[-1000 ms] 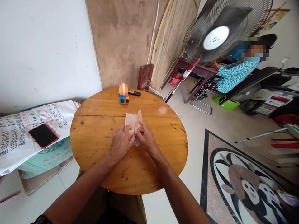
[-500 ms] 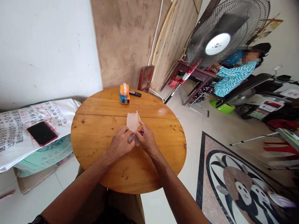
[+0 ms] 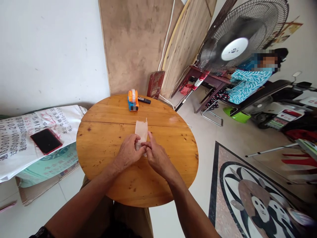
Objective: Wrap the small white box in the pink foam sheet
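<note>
A thin, pale pinkish sheet [image 3: 141, 128], perhaps tissue or wrapping, lies on the round wooden table [image 3: 104, 145] with a ragged upper edge. Its lower end runs down between both hands and is partly covered by the fingers. My left hand [image 3: 130, 148] is closed at the sheet's lower left, thumb pointing toward the other hand. From the right, my right hand [image 3: 156, 152] meets it with bent fingers pinching the lower end, while its index finger lies along the sheet's right edge. Whether anything is folded inside the sheet is hidden.
An orange and blue tape dispenser [image 3: 133, 99] stands near the far edge, beside a black pen-like object [image 3: 144, 100]. Left of the table, a phone [image 3: 46, 141] rests on a white sack [image 3: 71, 119]. Beyond are a standing fan [image 3: 234, 49] and a seated person [image 3: 250, 84].
The sheet's upper part now lies flatter and straighter. My fingers have shifted at its lower end, where the crumpled, see-through part is now mostly covered. The view has moved slightly.
</note>
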Available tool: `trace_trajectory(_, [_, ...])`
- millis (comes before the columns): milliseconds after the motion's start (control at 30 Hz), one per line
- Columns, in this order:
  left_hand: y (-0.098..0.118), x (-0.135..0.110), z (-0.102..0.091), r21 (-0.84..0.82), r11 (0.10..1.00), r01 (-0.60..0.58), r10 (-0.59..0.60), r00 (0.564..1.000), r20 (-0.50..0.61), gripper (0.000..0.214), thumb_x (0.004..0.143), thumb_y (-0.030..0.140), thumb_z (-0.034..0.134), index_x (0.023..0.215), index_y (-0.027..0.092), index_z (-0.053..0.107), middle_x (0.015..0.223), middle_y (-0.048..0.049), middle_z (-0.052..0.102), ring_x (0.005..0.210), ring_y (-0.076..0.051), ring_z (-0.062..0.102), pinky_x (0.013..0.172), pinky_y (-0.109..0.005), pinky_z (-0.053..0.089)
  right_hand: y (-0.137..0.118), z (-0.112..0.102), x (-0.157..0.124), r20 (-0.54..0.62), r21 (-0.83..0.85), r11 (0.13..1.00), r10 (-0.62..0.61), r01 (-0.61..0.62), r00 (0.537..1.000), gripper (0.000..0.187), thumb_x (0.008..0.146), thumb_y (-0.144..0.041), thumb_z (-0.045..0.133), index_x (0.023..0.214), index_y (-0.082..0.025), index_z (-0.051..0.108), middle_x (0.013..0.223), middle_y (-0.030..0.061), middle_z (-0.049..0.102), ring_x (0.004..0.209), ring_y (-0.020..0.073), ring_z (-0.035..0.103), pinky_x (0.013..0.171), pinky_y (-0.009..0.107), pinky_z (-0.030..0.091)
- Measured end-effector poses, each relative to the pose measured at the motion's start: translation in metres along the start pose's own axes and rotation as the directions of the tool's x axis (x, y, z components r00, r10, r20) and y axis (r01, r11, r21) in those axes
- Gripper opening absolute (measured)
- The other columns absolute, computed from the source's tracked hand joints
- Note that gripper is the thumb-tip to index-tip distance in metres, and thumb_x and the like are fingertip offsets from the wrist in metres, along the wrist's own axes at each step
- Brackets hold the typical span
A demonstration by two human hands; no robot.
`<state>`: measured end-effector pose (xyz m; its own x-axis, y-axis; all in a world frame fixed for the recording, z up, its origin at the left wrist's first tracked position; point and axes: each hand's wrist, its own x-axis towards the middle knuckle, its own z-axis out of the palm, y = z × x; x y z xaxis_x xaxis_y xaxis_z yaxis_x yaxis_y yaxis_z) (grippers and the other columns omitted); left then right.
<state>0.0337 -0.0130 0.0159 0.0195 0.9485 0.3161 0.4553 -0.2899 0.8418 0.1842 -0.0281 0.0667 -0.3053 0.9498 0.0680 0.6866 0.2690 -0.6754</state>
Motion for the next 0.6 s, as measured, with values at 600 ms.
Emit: trace_trajectory(600, [0.012,0.016,-0.016,0.28,0.959,-0.039,-0.036,0.965,0.259,0.023,0.069,0.015,0.063,0.091,0.02,0.06,0.088,-0.0036,0.062,0.082,-0.021,0.059,0.073,-0.033,0.047,0.045,-0.029,0.051,-0.046,0.338,0.941,0.022,-0.005,0.999,0.046,0.083,-0.026,0.052,0.128,-0.015,0.054,0.089,0.0053,0.071,0.072,0.015,0.061,0.071,0.031,0.051])
